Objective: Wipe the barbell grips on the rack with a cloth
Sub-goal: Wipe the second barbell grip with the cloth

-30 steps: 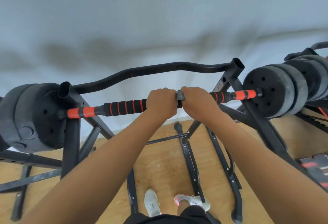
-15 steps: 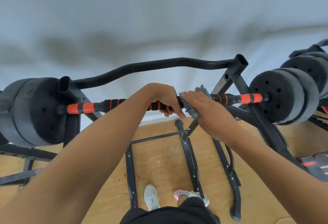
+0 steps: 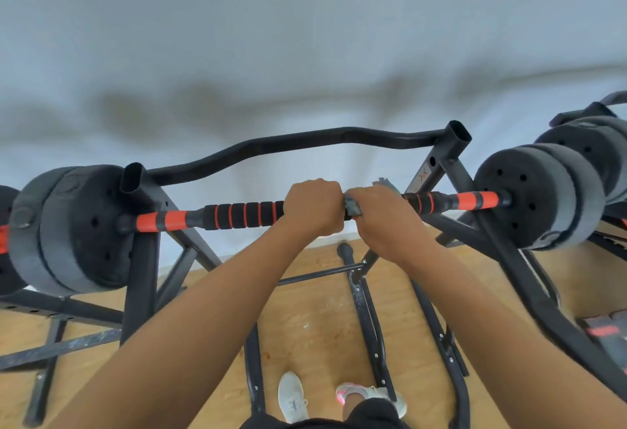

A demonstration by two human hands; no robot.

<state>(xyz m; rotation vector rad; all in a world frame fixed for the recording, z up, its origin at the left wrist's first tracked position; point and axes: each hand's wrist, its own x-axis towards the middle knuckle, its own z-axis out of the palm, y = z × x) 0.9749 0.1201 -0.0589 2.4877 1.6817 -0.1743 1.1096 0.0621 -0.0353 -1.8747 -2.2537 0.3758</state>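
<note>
Both grips are closed fists side by side on the bar (image 3: 244, 215): the left hand (image 3: 314, 206) wraps the black-and-red foam directly, the right hand (image 3: 381, 216) clamps a grey cloth (image 3: 352, 206) round it, cloth ends showing at either side. It lies across the black rack (image 3: 140, 259), plates (image 3: 73, 228) at each end.

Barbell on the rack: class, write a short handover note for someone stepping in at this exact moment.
Left hand: curled around the barbell at mid-bar, steadying it.
Right hand: beside it, holding the grey cloth wrapped on the bar.
The barbell sits across the rack, weight plates on both ends.
Done: cannot tell from this view.
Left: the ribbed foam grip to the left lies uncovered; wipe it, then the right one.
</note>
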